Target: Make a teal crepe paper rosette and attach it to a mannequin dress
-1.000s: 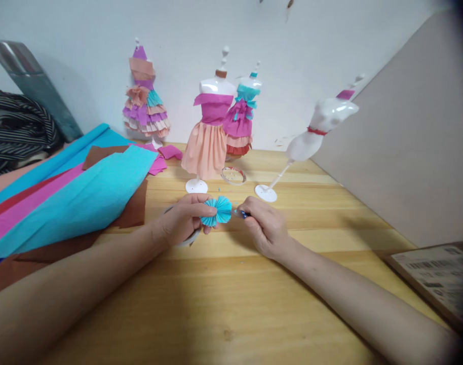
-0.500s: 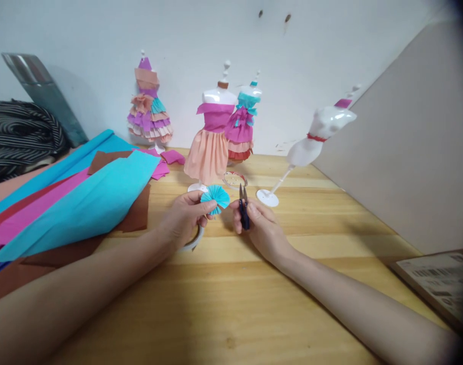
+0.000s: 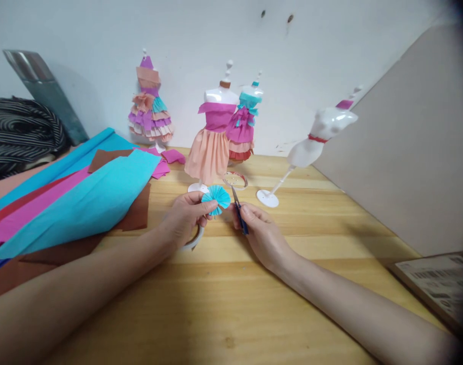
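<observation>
Between thumb and fingers, my left hand (image 3: pixel 189 213) pinches a blue pleated paper rosette (image 3: pixel 217 197), fanned out nearly to a full circle. My right hand (image 3: pixel 256 225) grips small dark-handled thread snips (image 3: pixel 239 210), their blades pointing up and left beside the rosette, apart from it. A roll of tape (image 3: pixel 195 241) lies on the table under my left hand, partly hidden by it. Just beyond my hands stands a doll mannequin (image 3: pixel 210 137) in a magenta bodice and a peach pleated skirt.
Crepe paper sheets (image 3: pixel 83 197) in several colours cover the left side. Behind stand two more dressed mannequins (image 3: pixel 150 101); a bare white mannequin (image 3: pixel 311 142) leans at right. A clear ring-shaped roll (image 3: pixel 235 180) lies mid-table. A cardboard box (image 3: pixel 436 284) sits at the right edge.
The snips have tilted left in my right hand, their tips now nearer the rosette, and the blades look closer together. My left hand holds the rosette almost still.
</observation>
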Demonstrator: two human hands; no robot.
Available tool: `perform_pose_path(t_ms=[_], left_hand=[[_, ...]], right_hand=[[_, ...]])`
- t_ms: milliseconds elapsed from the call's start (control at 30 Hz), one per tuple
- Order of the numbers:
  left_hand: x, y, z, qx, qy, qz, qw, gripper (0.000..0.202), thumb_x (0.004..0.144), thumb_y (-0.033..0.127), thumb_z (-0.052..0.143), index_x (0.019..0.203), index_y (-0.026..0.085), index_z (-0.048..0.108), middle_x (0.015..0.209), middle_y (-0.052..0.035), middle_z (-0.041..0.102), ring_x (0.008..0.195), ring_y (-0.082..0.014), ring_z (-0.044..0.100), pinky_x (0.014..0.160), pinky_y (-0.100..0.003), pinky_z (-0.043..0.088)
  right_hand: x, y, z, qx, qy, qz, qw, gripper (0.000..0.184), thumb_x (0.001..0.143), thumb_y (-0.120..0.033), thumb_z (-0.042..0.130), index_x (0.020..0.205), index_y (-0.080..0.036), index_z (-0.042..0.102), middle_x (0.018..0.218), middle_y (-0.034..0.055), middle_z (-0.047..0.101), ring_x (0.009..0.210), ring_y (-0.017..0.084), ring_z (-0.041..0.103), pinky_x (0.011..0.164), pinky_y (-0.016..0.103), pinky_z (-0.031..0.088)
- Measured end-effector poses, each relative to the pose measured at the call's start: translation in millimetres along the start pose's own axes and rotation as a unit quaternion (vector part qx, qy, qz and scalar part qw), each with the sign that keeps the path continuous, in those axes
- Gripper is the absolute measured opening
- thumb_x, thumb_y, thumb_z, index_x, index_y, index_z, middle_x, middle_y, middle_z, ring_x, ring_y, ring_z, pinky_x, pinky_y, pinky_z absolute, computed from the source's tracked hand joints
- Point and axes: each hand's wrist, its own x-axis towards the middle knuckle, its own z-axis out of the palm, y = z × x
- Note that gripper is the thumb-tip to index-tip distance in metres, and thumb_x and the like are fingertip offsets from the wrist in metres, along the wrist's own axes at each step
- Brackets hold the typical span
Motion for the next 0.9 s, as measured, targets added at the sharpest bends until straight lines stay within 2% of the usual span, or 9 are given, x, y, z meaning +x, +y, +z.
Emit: perform_pose_path(t_ms=[67, 167, 267, 400, 567, 633, 700, 767, 900], left_hand=[[-0.3, 0.9, 0.6, -0.006, 0.002, -0.001, 1.0, 0.027, 0.057, 0.034, 0.081, 0.062, 0.013, 0.064, 0.057, 0.0002, 0.056, 0.048, -0.0052, 0.043, 0.042, -0.018, 0.026], [-0.2, 1.7, 0.9, -0.012, 0.002, -0.002, 1.0, 0.029, 0.057, 0.035, 0.081, 0.063, 0.013, 0.064, 0.057, 0.0, 0.057, 0.048, -0.0053, 0.044, 0.042, -0.018, 0.028], [0.0, 1.6, 1.0, -0.015, 0.002, -0.001, 1.0, 0.029, 0.056, 0.036, 0.081, 0.063, 0.013, 0.064, 0.057, 0.0001, 0.057, 0.048, -0.0053, 0.044, 0.043, -0.018, 0.029], [0.2, 1.5, 0.5, -0.016, -0.005, 0.0, 1.0, 0.029, 0.057, 0.035, 0.081, 0.063, 0.013, 0.063, 0.057, 0.0003, 0.056, 0.048, -0.0054, 0.043, 0.043, -0.018, 0.03], [1.8, 3.2, -2.7, -0.02, -0.034, -0.019, 0.999, 0.024, 0.059, 0.032, 0.079, 0.066, 0.013, 0.064, 0.06, -0.0001, 0.057, 0.052, -0.0062, 0.045, 0.044, -0.018, 0.03], [2.7, 4.5, -4.1, -0.024, -0.05, -0.032, 0.998, 0.023, 0.059, 0.029, 0.078, 0.067, 0.013, 0.064, 0.063, -0.0007, 0.057, 0.054, -0.0071, 0.047, 0.045, -0.018, 0.031], [3.5, 5.6, -5.2, -0.028, -0.06, -0.042, 0.997, 0.022, 0.057, 0.027, 0.077, 0.068, 0.014, 0.063, 0.064, -0.001, 0.058, 0.056, -0.0084, 0.049, 0.046, -0.019, 0.033], [3.9, 6.4, -6.1, -0.028, -0.067, -0.05, 0.996, 0.023, 0.055, 0.027, 0.076, 0.069, 0.015, 0.064, 0.066, -0.0016, 0.059, 0.059, -0.0097, 0.051, 0.048, -0.02, 0.034], [3.8, 7.4, -6.4, -0.006, -0.105, -0.054, 0.993, 0.022, 0.054, 0.029, 0.075, 0.067, 0.013, 0.065, 0.067, -0.0034, 0.062, 0.061, -0.0101, 0.053, 0.054, -0.021, 0.037]], right_hand=[[0.4, 1.0, -1.4, -0.005, 0.004, -0.003, 1.0, 0.04, 0.072, -0.059, 0.071, 0.071, -0.019, 0.068, 0.06, -0.002, 0.05, 0.058, 0.014, 0.038, 0.059, 0.029, 0.028], [0.9, 2.7, -2.5, -0.015, 0.006, -0.019, 1.0, 0.041, 0.071, -0.06, 0.072, 0.064, -0.02, 0.067, 0.069, 0.0015, 0.06, 0.066, 0.016, 0.046, 0.064, 0.029, 0.032], [1.9, 5.0, -2.5, -0.025, 0.009, -0.034, 0.999, 0.043, 0.073, -0.062, 0.07, 0.064, -0.02, 0.069, 0.069, 0.0029, 0.062, 0.071, 0.017, 0.051, 0.068, 0.029, 0.035], [7.1, 3.7, -4.9, -0.026, 0.001, -0.031, 0.999, 0.048, 0.073, -0.065, 0.068, 0.064, -0.018, 0.067, 0.065, 0.0009, 0.057, 0.057, 0.012, 0.041, 0.058, 0.027, 0.029], [21.0, -24.5, -26.0, -0.082, -0.088, -0.008, 0.993, 0.046, 0.073, -0.062, 0.069, 0.075, -0.016, 0.068, 0.058, -0.0025, 0.048, 0.049, 0.009, 0.037, 0.05, 0.027, 0.02], [26.6, -40.8, -39.1, -0.142, -0.122, 0.018, 0.982, 0.051, 0.073, -0.067, 0.066, 0.071, -0.016, 0.067, 0.057, -0.0029, 0.046, 0.045, 0.007, 0.026, 0.047, 0.028, 0.012], [30.3, -54.7, -50.8, -0.199, -0.166, 0.006, 0.966, 0.054, 0.073, -0.067, 0.066, 0.058, -0.016, 0.061, 0.054, -0.0023, 0.043, 0.046, 0.008, 0.026, 0.048, 0.029, 0.011], [31.6, -63.5, -58.2, -0.244, -0.221, 0.009, 0.944, 0.054, 0.077, -0.066, 0.064, 0.056, -0.016, 0.059, 0.052, -0.0027, 0.039, 0.049, 0.009, 0.028, 0.049, 0.03, 0.014], [28.9, -65.5, -57.1, -0.298, -0.318, 0.025, 0.9, 0.057, 0.083, -0.064, 0.059, 0.051, -0.018, 0.046, 0.053, -0.0061, 0.024, 0.051, 0.008, 0.021, 0.051, 0.029, 0.014]])
